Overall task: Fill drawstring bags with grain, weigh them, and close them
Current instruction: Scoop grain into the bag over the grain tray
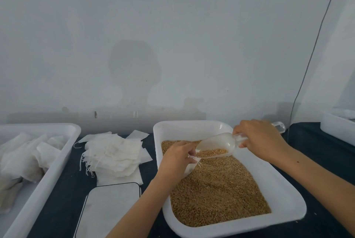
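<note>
Mid-fill: my right hand (259, 140) grips scoop (217, 144), tipping grain (221, 186) into bag (190, 164) pinched by left hand (175, 158); weighing, closing still to do.

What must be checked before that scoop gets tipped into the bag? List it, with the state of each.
1. Clear plastic scoop holds grain: ok, a small load lies at its lip.
2. Right hand grips the scoop handle: ok.
3. Left hand holds the small white drawstring bag: ok.
4. Bag mouth open under the scoop lip: cannot tell, the hand hides most of it.
5. Bag and scoop over the white plastic tray of grain, so spills fall back in: ok.
6. White flat scale ready for weighing: cannot tell, no display shows.
</note>
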Available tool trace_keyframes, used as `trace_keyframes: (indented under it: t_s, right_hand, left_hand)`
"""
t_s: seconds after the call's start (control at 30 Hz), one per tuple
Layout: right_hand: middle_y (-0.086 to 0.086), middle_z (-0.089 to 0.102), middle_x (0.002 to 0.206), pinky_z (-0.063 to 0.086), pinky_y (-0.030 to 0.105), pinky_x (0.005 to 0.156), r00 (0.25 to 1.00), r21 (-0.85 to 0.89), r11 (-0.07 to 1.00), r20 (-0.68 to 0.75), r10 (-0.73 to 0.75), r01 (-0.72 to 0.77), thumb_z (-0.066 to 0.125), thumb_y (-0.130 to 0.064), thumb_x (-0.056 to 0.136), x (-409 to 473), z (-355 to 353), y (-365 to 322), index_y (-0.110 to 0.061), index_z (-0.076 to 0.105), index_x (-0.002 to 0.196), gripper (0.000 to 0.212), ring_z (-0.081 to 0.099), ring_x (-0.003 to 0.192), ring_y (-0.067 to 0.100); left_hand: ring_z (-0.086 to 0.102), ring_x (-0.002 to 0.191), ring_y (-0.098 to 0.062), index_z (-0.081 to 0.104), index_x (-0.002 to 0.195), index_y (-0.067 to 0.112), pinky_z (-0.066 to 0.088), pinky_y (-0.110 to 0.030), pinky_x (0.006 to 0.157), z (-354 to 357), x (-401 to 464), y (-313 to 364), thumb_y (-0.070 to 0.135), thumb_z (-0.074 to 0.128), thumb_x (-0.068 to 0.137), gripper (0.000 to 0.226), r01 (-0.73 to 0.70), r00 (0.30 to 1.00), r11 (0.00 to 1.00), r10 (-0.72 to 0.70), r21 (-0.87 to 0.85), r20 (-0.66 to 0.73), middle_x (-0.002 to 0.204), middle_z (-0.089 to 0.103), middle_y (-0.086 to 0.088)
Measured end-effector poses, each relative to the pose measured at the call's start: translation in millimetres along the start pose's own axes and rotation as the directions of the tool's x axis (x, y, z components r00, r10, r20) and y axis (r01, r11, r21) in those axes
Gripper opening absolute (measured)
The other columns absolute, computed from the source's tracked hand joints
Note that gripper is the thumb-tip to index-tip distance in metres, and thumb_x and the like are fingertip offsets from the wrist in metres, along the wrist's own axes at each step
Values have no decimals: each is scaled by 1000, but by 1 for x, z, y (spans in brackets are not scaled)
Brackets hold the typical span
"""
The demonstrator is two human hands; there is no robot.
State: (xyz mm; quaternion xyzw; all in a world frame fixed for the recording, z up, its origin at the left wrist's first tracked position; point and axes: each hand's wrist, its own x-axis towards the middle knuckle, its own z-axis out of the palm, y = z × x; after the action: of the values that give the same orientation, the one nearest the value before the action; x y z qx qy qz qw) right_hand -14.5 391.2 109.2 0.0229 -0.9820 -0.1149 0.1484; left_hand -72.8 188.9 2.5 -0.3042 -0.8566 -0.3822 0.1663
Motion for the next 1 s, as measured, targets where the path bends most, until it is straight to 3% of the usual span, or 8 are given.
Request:
trace_keyframes:
  t_s: [0.17, 0.27, 0.4, 0.47, 0.6, 0.77, 0.87, 1.0]
  right_hand:
    - [-11, 58, 105, 32, 27, 85, 998, -87, 995, -25, -49, 47, 60, -25, 90, 3, -4, -2, -33, 59, 115, 26, 51, 97, 12]
    - [-11, 57, 102, 32, 26, 81, 999, -82, 996, 0, -34, 34, 61, -25, 89, 3, -4, -4, -31, 59, 113, 25, 52, 96, 12]
    - [-9, 57, 92, 33, 22, 62, 979, 120, 986, 180, 91, -114, 63, -22, 86, -4, 2, -1, -27, 56, 91, 10, 54, 85, 10]
    - [-4, 61, 96, 40, 23, 66, 941, 250, 943, 311, 136, -219, 64, -21, 85, -10, 10, 2, -22, 56, 87, 9, 56, 82, 12]
    - [8, 62, 91, 48, 25, 70, 866, 393, 847, 479, 142, -357, 60, -17, 90, -20, 31, -2, -9, 53, 84, 12, 54, 78, 13]
    - [-8, 43, 72, 30, 13, 48, 834, 305, 883, 530, 154, -356, 54, -18, 94, -27, 60, -21, -20, 39, 72, 27, 39, 58, 1]
    - [-6, 47, 74, 33, 14, 52, 843, 291, 896, 518, 149, -337, 51, -14, 94, -29, 81, -32, -17, 49, 76, 18, 47, 64, 6]
    - [-1, 53, 96, 42, 24, 76, 861, 158, 950, 481, 165, -270, 44, -14, 96, -32, 94, -41, -19, 49, 80, 17, 55, 98, 16]
  left_hand:
    - [41, 80, -8, 60, 81, 7, 27, -21, 65, -1, -1, 0, 11, 69, 80, 10, -6, 1000, 1000, 6, 0, 7, 82, 49, 10]
    - [41, 80, -9, 60, 81, 7, 26, -20, 65, 0, 1, -2, 11, 68, 81, 10, 6, 1000, 1000, -6, 3, 12, 82, 49, 10]
    - [44, 74, -11, 51, 81, 11, 31, -10, 60, 2, 0, -5, 5, 63, 84, 15, 0, 1000, 1000, -1, 23, 7, 78, 47, 7]
    - [46, 70, -6, 42, 83, 15, 34, -3, 59, 2, 0, -6, 4, 60, 87, 22, 38, 999, 999, -38, -16, 2, 73, 43, 10]
    - [41, 56, 8, 36, 82, 20, 34, -9, 54, -5, 1, -5, 6, 46, 95, 22, 171, 982, 960, -183, -221, -38, 67, 40, 7]
    - [33, 62, -10, 42, 79, 17, 30, -21, 56, -18, 1, -4, 11, 44, 98, 20, 246, 932, 739, -358, -627, -57, 70, 40, 4]
    - [30, 58, -11, 41, 78, 18, 27, -24, 53, -21, -3, -3, 13, 43, 99, 22, 233, 929, 654, -369, -719, -34, 61, 37, 9]
    - [29, 59, -11, 43, 78, 18, 25, -25, 55, -30, -8, 3, 15, 45, 99, 21, 181, 945, 637, -325, -749, -48, 59, 35, 9]
